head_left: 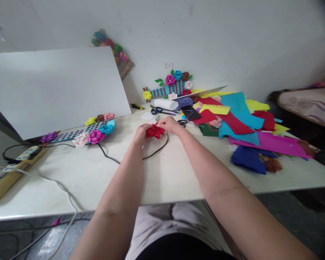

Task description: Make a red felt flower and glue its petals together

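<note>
A red paper flower [155, 131] with pointed petals is held between my two hands over the middle of the white table. My left hand [142, 133] grips it from the left side, fingers closed. On its upper right edge, my right hand [169, 125] pinches the flower with closed fingertips. Just beyond my hands lie dark-handled scissors [157, 111] and a white roll [166, 104]. A second pair of black handles [182, 123] shows beside my right wrist. A black cord [159, 148] curves across the table under my forearms.
Coloured crepe paper sheets [233, 119] are heaped at the right. Decorated flower pieces stand at the left [81, 133] and against the wall [168, 88]. A white board [56, 86] leans at the back left. A power strip [24, 160] with cables sits at the left edge.
</note>
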The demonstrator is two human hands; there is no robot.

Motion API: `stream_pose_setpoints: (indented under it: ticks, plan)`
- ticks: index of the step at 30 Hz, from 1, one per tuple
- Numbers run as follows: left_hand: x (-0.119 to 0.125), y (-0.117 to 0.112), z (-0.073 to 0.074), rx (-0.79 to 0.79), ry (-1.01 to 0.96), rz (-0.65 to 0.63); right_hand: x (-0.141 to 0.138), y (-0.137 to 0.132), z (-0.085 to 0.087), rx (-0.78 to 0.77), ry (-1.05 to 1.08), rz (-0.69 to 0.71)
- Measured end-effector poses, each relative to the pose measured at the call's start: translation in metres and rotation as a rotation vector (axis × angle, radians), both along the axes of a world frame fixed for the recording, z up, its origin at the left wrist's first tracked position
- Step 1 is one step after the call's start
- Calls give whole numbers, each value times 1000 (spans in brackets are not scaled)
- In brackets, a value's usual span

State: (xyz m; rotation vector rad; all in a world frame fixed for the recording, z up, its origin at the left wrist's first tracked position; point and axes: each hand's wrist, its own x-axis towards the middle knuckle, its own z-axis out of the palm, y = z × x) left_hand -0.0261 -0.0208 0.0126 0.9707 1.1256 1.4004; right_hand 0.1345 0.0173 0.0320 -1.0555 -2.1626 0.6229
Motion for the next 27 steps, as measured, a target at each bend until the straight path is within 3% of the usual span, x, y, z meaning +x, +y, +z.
stream_pose_setpoints:
  ticks: [16,27]
  plan:
    - [1,-4,2,1,-2,20,-5,-5,8,65,-97,-88]
    - [-3,1,-1,12,-66,-40,-4,-4,6,-216,175,-18]
